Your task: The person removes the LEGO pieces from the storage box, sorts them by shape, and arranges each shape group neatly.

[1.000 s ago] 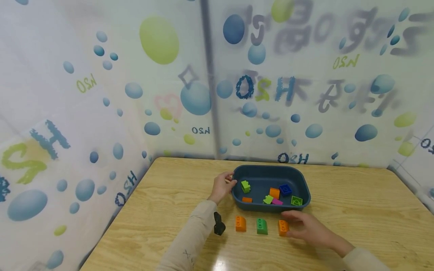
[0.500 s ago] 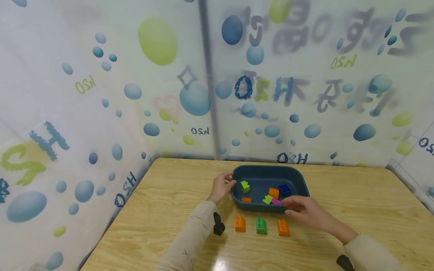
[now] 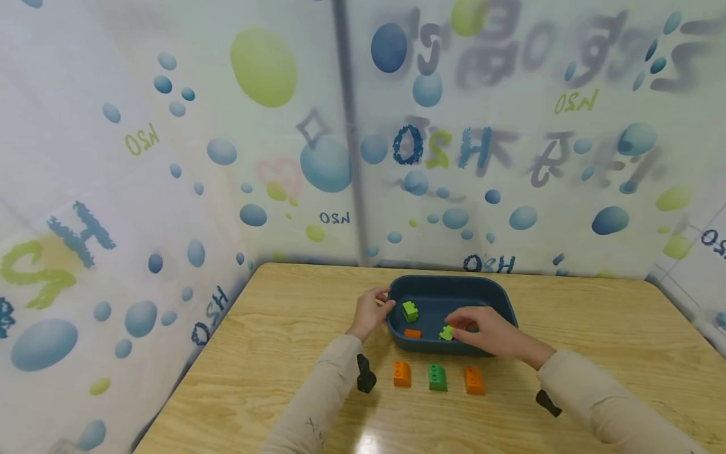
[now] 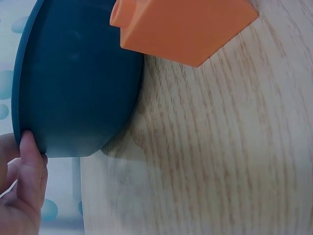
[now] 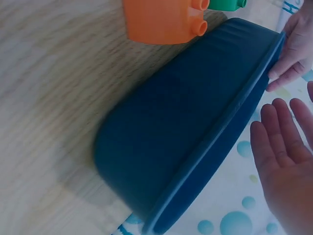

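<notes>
A dark blue plastic bin [image 3: 431, 345] stands on the table, with my left hand [image 3: 370, 313] gripping its left rim; the left wrist view shows that hand [image 4: 23, 188] pinching the edge. My right hand [image 3: 482, 329] reaches over the bin's front rim, its fingertips just beside a light green toy block [image 3: 447, 332]. In the right wrist view this hand [image 5: 288, 152] has its fingers extended, holding nothing visible. Another light green block [image 3: 410, 311] and a flat orange block [image 3: 412, 333] lie at the bin's left. The right hand hides the blocks further right.
In front of the bin stand an orange block [image 3: 402, 374], a green block [image 3: 437, 377] and a second orange block [image 3: 474, 381] in a row. The wooden table [image 3: 306, 302] meets a patterned curtain [image 3: 283, 157] at the back and left.
My right hand has left the rightmost orange block, risen over the bin's front rim and moved left above the blocks inside. The left hand stays at the rim.
</notes>
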`<state>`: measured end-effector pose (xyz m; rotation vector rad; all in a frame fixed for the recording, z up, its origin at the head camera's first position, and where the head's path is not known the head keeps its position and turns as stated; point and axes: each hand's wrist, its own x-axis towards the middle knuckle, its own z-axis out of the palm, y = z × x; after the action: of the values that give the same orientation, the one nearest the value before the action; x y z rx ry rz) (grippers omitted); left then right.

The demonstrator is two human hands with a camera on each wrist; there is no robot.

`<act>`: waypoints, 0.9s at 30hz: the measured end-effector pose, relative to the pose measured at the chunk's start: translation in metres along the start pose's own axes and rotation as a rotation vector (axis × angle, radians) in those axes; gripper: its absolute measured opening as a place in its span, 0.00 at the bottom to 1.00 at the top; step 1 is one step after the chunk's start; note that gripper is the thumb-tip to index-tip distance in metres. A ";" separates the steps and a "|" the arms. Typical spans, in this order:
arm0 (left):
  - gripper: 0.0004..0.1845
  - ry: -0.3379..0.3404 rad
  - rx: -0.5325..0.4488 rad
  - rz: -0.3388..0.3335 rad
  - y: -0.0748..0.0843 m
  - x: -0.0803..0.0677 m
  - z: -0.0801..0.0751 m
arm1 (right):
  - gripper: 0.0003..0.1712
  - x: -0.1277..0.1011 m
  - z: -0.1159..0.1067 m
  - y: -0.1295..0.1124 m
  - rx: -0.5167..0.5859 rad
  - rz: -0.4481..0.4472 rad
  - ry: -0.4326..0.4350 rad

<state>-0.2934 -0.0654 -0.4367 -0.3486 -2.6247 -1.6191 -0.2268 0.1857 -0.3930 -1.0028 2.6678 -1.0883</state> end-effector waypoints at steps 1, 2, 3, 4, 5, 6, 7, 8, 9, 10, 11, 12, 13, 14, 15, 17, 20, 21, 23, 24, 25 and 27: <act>0.17 -0.002 0.001 0.000 0.000 0.000 0.000 | 0.13 0.004 0.001 0.000 -0.004 0.002 -0.011; 0.17 -0.003 0.002 0.000 0.000 0.000 0.000 | 0.13 0.008 0.003 0.001 -0.009 -0.001 -0.019; 0.17 -0.004 0.002 0.000 0.000 0.000 0.000 | 0.13 0.012 0.004 0.001 -0.012 -0.003 -0.029; 0.17 -0.006 0.003 0.002 0.000 0.000 0.000 | 0.13 0.016 0.006 0.002 -0.015 -0.002 -0.040; 0.17 -0.008 0.003 0.000 0.000 0.000 0.000 | 0.13 0.020 0.007 0.002 -0.018 0.000 -0.052; 0.17 -0.009 0.002 -0.002 0.000 0.000 0.000 | 0.13 0.024 0.008 0.002 -0.020 0.002 -0.065; 0.18 -0.011 0.000 -0.003 0.000 0.000 0.000 | 0.13 0.028 0.010 0.002 -0.016 0.007 -0.077; 0.18 -0.012 -0.001 -0.002 0.000 0.000 0.000 | 0.13 0.031 0.011 0.001 -0.014 0.010 -0.089; 0.18 -0.013 -0.002 -0.002 0.001 0.000 -0.001 | 0.13 0.035 0.012 0.001 -0.010 0.016 -0.103; 0.18 -0.013 -0.002 -0.003 0.001 0.000 -0.001 | 0.13 0.038 0.013 0.001 -0.012 0.018 -0.114; 0.18 -0.013 -0.003 -0.004 0.001 0.000 -0.001 | 0.13 0.041 0.014 0.002 -0.011 0.021 -0.123; 0.18 -0.013 -0.003 -0.003 0.002 0.000 -0.001 | 0.13 0.044 0.016 0.002 -0.013 0.021 -0.129; 0.18 -0.012 -0.004 -0.001 0.002 0.000 -0.001 | 0.13 0.047 0.017 0.003 -0.011 0.022 -0.136; 0.17 -0.012 -0.005 0.001 0.002 0.000 -0.001 | 0.14 0.050 0.019 0.004 -0.013 0.023 -0.142; 0.17 -0.011 -0.006 0.001 0.002 0.000 -0.001 | 0.14 0.052 0.020 0.005 -0.013 0.023 -0.146; 0.17 -0.010 -0.009 0.003 0.003 -0.001 -0.001 | 0.14 0.056 0.024 0.007 -0.013 0.026 -0.155; 0.18 -0.009 -0.011 0.002 0.004 -0.001 -0.001 | 0.15 0.062 0.030 0.008 -0.018 0.036 -0.169; 0.18 -0.010 -0.012 0.000 0.004 -0.001 -0.001 | 0.15 0.064 0.032 0.009 -0.021 0.039 -0.171; 0.18 -0.009 -0.012 -0.004 0.004 -0.001 -0.002 | 0.16 0.068 0.035 0.010 -0.022 0.050 -0.180; 0.18 -0.009 -0.012 -0.008 0.004 -0.001 -0.002 | 0.16 0.069 0.036 0.009 -0.024 0.054 -0.186; 0.18 -0.009 -0.012 -0.008 0.004 -0.001 -0.002 | 0.16 0.070 0.038 0.009 -0.029 0.059 -0.192; 0.18 -0.009 -0.011 -0.012 0.004 -0.001 -0.002 | 0.17 0.072 0.040 0.009 -0.040 0.068 -0.206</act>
<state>-0.2920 -0.0660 -0.4324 -0.3429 -2.6306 -1.6395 -0.2759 0.1232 -0.4176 -0.9653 2.5470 -0.8705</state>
